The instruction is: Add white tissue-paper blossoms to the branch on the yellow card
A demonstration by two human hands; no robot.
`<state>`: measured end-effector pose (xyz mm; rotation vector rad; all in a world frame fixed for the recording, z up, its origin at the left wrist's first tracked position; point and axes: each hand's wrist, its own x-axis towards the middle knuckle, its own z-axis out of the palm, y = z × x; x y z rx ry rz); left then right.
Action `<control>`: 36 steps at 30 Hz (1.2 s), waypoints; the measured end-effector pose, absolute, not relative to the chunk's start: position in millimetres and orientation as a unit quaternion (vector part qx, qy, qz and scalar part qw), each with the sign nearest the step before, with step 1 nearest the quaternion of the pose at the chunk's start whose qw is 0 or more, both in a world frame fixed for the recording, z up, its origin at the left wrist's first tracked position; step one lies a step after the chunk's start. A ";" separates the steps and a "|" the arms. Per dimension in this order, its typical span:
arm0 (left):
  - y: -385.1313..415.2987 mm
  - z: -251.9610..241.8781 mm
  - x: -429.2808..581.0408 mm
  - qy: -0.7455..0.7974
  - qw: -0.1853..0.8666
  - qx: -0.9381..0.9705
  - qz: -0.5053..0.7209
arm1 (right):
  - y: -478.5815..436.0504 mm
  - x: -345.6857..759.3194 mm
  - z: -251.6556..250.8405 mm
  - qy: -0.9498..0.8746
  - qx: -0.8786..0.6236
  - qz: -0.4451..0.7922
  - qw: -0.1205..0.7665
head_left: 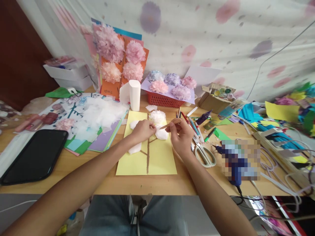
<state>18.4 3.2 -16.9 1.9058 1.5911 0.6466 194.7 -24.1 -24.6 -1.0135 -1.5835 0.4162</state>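
Over a pale wooden desk (105,183), right hand (181,133) pinches a thin tan stick (165,126), best guided gently; left hand (143,131), grasp unclear.

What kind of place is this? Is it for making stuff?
Probably! It looks like a craft desk, with scissors, a yellow sheet bearing a brown tree-like shape, and puffy, papery flowers. I can't tell whose room.

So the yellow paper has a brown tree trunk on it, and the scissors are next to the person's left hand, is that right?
Not quite: the head view shows the scissors next to the right hand. The yellow paper does have a brown tree trunk on it.
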 end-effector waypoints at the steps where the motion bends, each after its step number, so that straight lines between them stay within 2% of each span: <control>1: 3.2 -17.4 18.4 0.595 0.284 0.713 0.240 | -24.4 194.6 -24.7 -0.676 -0.432 0.173 0.572; 12: 2.3 -18.4 18.3 0.589 0.288 0.714 0.247 | -24.4 191.9 -24.4 -0.680 -0.436 0.199 0.555; 19: 3.9 -20.1 18.3 0.588 0.293 0.709 0.257 | -26.3 192.5 -18.6 -0.587 -0.416 0.166 0.674; 21: 3.0 -17.5 16.4 0.585 0.290 0.712 0.258 | -30.2 192.7 -13.9 -0.591 -0.405 0.158 0.680; 24: 0.7 -9.3 9.6 0.593 0.271 0.710 0.265 | -42.4 192.0 -4.9 -0.685 -0.367 0.149 0.611; 28: 2.6 7.6 -11.6 0.613 0.244 0.691 0.296 | -64.4 191.1 -1.7 -0.873 -0.265 0.046 0.407; 31: 11.6 21.5 -42.2 0.640 0.203 0.681 0.293 | -77.1 191.5 -9.8 -0.943 -0.185 -0.029 0.276; 34: 22.9 30.7 -84.9 0.666 0.105 0.690 0.263 | -83.1 192.3 -18.1 -0.968 -0.140 -0.031 0.207; 36: 27.8 32.8 -113.9 0.692 0.050 0.676 0.248 | -83.1 192.9 -19.8 -0.971 -0.138 -0.009 0.197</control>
